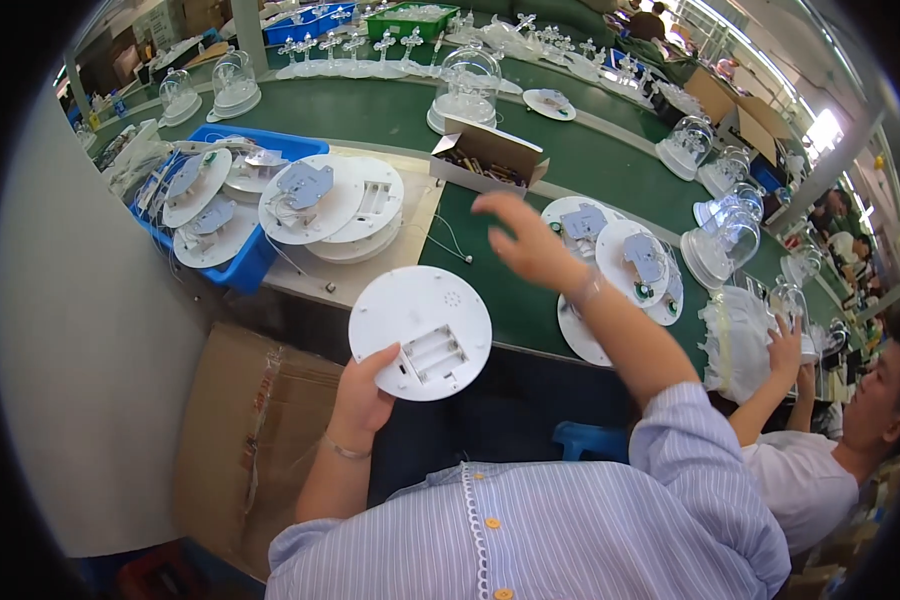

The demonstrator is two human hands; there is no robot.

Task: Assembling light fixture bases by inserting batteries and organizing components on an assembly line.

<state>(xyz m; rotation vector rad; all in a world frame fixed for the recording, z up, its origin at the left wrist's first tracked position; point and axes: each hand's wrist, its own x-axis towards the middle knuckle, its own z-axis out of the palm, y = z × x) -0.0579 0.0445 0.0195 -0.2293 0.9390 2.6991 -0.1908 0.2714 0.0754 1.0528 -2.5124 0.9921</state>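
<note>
My left hand (363, 395) grips a round white plastic base (385, 312) by its near edge, thumb on top. The base faces up with its battery compartment (434, 354) uncovered, and the slots look empty. Above the green table my right hand (532, 245) reaches forward, fingers apart and nothing in them. Just beyond it stands an open cardboard box (467, 176) with small brown and copper-coloured cylinders, seemingly batteries. Right of that hand lies a pile of white discs (618, 245) with grey plates and green circuit pieces.
At the left, a blue bin (255, 262) holds similar discs with wires. Beside it more white discs are stacked (380, 215) on a pale board. Clear domes (467, 85) stand farther along the green table (370, 112). A co-worker (800, 470) handles a dome at the right.
</note>
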